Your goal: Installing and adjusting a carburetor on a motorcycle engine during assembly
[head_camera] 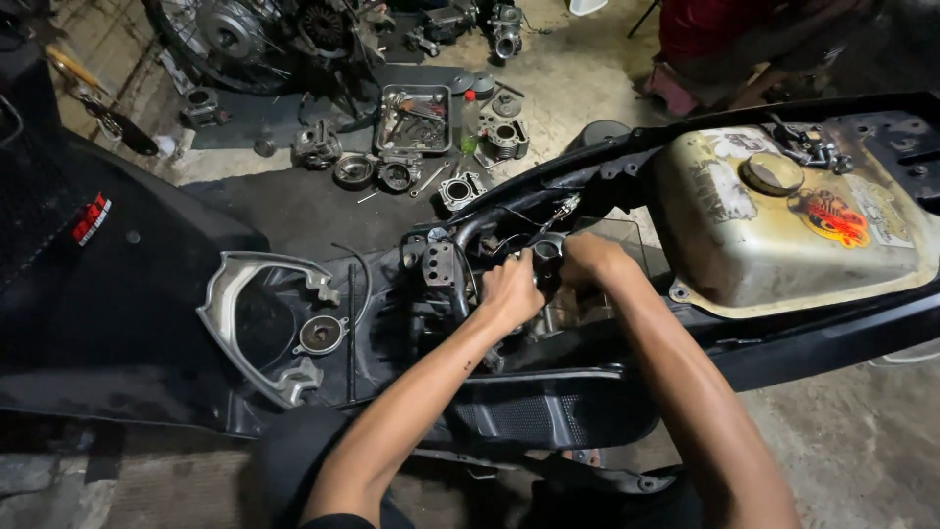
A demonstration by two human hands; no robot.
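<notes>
Both hands deep in a stripped scooter frame, working a small metal part.

L hand [509, 292] and R hand [587, 260] meet on a carburettor-like part [546, 250] w/ fingers curled round it; exact pinch hidden, can't tell. Hoses & cables [490, 227] crowd just left of the L fingertips, fuel tank [783, 235] sits right of the R knuckles, grab rail [245, 313] well left. Risk, imo: a slip could snag a cable or drop the part into the dark frame, since grip is blind.

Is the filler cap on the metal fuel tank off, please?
No, the round cap sits in place on top of the worn metal fuel tank, to the right of both hands.
</notes>
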